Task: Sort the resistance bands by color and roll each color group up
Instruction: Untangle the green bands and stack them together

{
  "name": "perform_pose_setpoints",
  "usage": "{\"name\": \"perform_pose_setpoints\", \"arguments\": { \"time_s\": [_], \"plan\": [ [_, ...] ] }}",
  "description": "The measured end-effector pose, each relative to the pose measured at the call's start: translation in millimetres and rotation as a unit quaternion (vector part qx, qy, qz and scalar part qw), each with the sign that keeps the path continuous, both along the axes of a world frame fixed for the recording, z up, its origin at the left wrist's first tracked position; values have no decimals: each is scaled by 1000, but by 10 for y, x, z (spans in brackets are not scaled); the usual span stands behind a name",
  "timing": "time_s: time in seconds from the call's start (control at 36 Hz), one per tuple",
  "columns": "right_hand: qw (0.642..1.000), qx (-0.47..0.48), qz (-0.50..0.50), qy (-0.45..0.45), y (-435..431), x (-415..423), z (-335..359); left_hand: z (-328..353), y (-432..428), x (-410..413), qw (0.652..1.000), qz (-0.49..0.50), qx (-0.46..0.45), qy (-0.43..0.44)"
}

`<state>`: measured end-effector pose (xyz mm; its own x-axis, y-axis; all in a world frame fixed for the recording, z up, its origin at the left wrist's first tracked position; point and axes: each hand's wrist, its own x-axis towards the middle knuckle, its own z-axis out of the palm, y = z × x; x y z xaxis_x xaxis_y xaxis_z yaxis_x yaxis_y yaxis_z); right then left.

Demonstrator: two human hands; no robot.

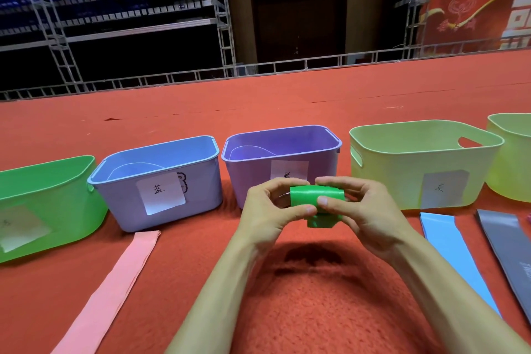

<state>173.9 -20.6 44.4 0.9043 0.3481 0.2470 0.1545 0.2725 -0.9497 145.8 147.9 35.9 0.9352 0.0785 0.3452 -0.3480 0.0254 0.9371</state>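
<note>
Both hands pinched one green band [313, 195], rolled into a short fat cylinder and held in the air. The left hand [267, 210] curled round its left end and the right hand [359, 210] round its right end. Both thumbs pressed the front and the fingers hooked over the top. A short tail [319, 223] hung loose beneath the roll.

Below lay the red carpet [301, 310]. On it a pink band [115, 287] lay flat to the left, with a blue band [454, 253] and a dark band [505, 247] flat to the right, none of them rolled. Beyond the hands stood a row of bins: green bin [57, 210], blue bin [120, 204], purple bin [253, 181], yellow bin [396, 181], and another pale one [511, 169] at the right edge. Most carried paper labels too blurred to read. Further off ran a rail [201, 75], with a dark door [298, 17] behind it.

The roll looked nearly finished, and the loose tail was the weak point. Stretchy bands tend to spring back, so easing either thumb before the tail was wrapped could let the coil unwind. Uneven squeezing might push the layers out sideways. The purple bin sat just behind the roll and the green bin well to the left, so a hasty drop could land it in the wrong colour.
</note>
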Motion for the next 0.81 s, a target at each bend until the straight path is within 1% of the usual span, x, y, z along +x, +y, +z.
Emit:
{"name": "perform_pose_setpoints", "arguments": {
  "time_s": [0.14,0.39,0.72,0.81],
  "plan": [
    [1000,-6,-19,1,17,4,-29,-6,-18,-11,1000,-7,4,-19],
    [1000,-9,-17,-1,1,26,-49,-15,-55,-23,999,-11,20,-34],
    [997,-29,-51,-50,-18,49,-56,-35,-92,-31,998,-60,5,-2],
    [997,-26,-53,-53,-30,50,-60,-24,-102,-50,998,-64,0,23]
  ]
}}
